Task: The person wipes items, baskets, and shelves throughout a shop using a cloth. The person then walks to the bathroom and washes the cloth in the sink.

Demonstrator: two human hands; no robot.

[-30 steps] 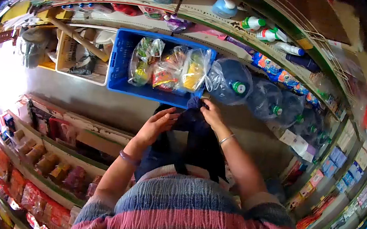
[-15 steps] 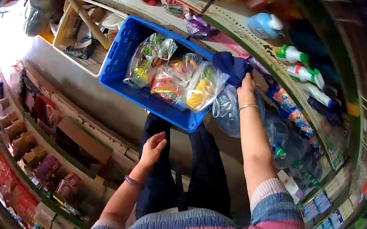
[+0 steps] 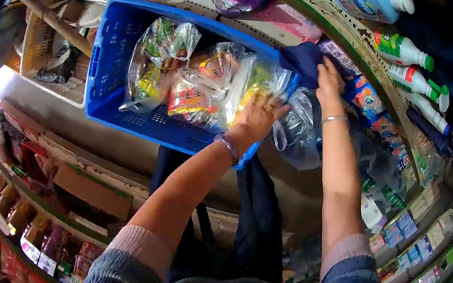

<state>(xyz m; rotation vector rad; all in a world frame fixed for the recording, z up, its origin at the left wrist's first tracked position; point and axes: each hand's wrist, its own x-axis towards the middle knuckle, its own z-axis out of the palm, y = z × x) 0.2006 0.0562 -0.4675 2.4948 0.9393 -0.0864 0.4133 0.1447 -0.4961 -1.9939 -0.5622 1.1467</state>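
A blue plastic crate (image 3: pixel 114 58) holds several clear plastic bags of goods. My left hand (image 3: pixel 255 115) reaches into its right end, fingers apart, resting on a clear bag with yellow contents (image 3: pixel 246 93). At the crate's right corner, my right hand (image 3: pixel 330 81) has its fingers closed at the edge of a dark blue cloth item (image 3: pixel 306 60); its exact kind is unclear. Left of these lie a bag with red and yellow packets (image 3: pixel 190 94) and a bag with green and yellow contents (image 3: pixel 157 61).
Large clear plastic bottles (image 3: pixel 370 160) and a translucent bag (image 3: pixel 299 131) stand right of the crate. A pale basket (image 3: pixel 76 87) with a wooden stick (image 3: pixel 53 21) is at left. Stocked shelves run along both sides; detergent bottles (image 3: pixel 404 50) stand at upper right.
My left hand has moved from in front of the crate up and right onto the yellow-filled bag. My right hand stays at the dark blue cloth item. The view has shifted closer to the crate.
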